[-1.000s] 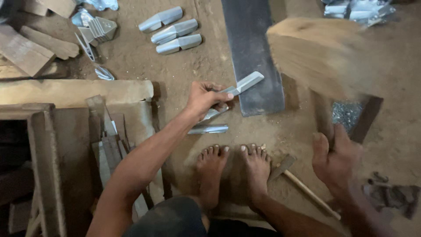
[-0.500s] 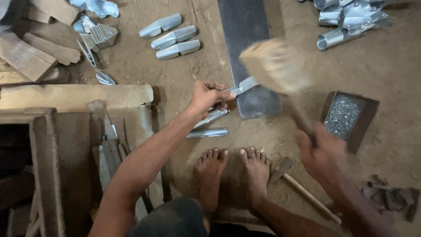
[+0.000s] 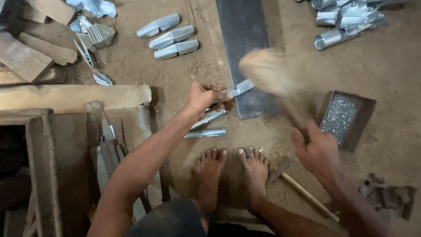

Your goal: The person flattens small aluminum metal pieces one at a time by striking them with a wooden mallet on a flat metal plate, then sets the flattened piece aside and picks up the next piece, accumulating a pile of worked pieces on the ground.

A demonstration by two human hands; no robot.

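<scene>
**Metal strip held on dark plate, mallet above**

Head view: a folded metal strip (image 3: 239, 88) is pinched by the left hand (image 3: 202, 97) against the dark steel plate (image 3: 245, 48). A wooden mallet (image 3: 267, 70), blurred, is apparently gripped by the right hand (image 3: 319, 151) just above the strip.

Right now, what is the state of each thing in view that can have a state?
left hand: shut on metal piece, pressing it onto the dark plate
right hand: shut on wooden mallet, raised, blurred
tray of nails: open, full
second hammer: lying on ground
</scene>
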